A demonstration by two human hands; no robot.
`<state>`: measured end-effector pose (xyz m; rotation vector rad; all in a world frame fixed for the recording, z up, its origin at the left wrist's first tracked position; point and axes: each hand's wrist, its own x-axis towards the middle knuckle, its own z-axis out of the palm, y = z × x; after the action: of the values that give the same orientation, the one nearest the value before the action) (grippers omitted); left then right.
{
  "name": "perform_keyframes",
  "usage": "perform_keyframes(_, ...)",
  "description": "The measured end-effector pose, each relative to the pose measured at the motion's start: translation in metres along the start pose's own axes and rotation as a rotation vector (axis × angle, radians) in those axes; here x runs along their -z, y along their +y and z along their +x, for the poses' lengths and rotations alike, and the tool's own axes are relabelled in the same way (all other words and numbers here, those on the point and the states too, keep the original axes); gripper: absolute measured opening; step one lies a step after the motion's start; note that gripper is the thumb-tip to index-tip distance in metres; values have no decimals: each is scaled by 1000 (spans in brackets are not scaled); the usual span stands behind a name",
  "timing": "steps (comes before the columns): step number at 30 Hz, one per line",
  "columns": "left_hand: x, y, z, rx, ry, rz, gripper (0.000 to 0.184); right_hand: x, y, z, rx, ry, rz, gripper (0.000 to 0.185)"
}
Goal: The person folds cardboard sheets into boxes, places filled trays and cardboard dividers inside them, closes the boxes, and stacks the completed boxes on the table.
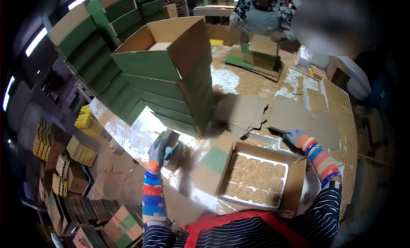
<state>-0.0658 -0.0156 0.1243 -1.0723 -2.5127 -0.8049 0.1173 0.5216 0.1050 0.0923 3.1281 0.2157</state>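
My left hand [159, 147], in a grey glove with a striped knitted sleeve, is closed at the table's left edge. Its fingers curl around a greyish, teal-edged thing [174, 155], blurred and too unclear to name. On the other side, my right hand [295, 139] is closed on a dark, narrow tool [276, 130] pointing left. Between my arms sits an open cardboard box [296, 179], its flaps folded outward. Inside it shows a brown, grainy surface [256, 180] with a white border. Flat cardboard sheets [239, 111] lie beyond the box, near my right hand.
Tall stacked green-and-brown boxes [188, 88] stand at the table's left. Across the worn table [301, 83], a person [262, 15] is beside another box [261, 51]. Yellow trays [83, 152] and folded cartons [96, 211] are at lower left. A grey blur covers the upper right.
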Motion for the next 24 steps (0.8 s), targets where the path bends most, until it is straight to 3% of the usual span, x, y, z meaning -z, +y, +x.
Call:
perform_keyframes(1,-2,33,10,144,13,-365,35,5,4,-15,73,151,-64,37)
perform_keyframes(3,8,124,27,214,-140,-960,36,-13,18,-21,-145,285,47,30)
perform_keyframes(4,-3,159,25,50,-230,-957,41,59,-23,-31,-270,290,286,28)
perform_keyframes(5,5,196,41,-416,-341,-327,46,130,-64,-42,-397,326,523,28)
perform_keyframes(6,0,211,35,-543,-282,-161,46,169,-92,-53,-474,286,620,24)
perform_keyframes(7,-8,203,32,-438,-215,-319,44,142,-88,-57,100,663,754,26)
perform_keyframes(8,-12,182,32,-334,-149,-464,42,140,-94,-65,254,650,544,40)
perform_keyframes(9,-3,151,26,-60,-29,-384,37,141,-98,-76,382,533,453,43)
perform_keyframes(11,30,151,29,116,343,-261,24,132,-106,-98,548,388,271,46)
perform_keyframes(12,43,168,29,24,590,-223,21,120,-105,-105,586,357,186,47)
perform_keyframes(14,35,207,37,-236,289,-668,28,120,-105,-110,613,276,131,46)
perform_keyframes(15,23,216,37,-434,3,-589,35,121,-106,-108,633,238,123,48)
perform_keyframes(16,24,244,48,-603,-243,-252,46,120,-108,-107,651,204,117,49)
perform_keyframes(17,7,252,44,-691,-245,-52,56,117,-109,-107,697,39,53,51)
perform_keyframes(18,-17,245,42,-721,-344,-20,67,104,-111,-111,700,-61,23,52)
perform_keyframes(20,-56,234,24,-604,-823,163,72,76,-118,-127,694,-261,-44,53)
perform_keyframes(21,-77,223,13,-607,-895,216,72,76,-124,-132,627,-329,-107,64)
perform_keyframes(22,-71,228,12,-602,-966,269,73,82,-127,-133,525,-422,26,68)
perform_keyframes(23,-63,231,14,-654,-879,337,68,89,-132,-132,425,-506,160,73)
perform_keyframes(24,-53,235,19,-503,-875,290,57,99,-137,-131,328,-581,297,77)
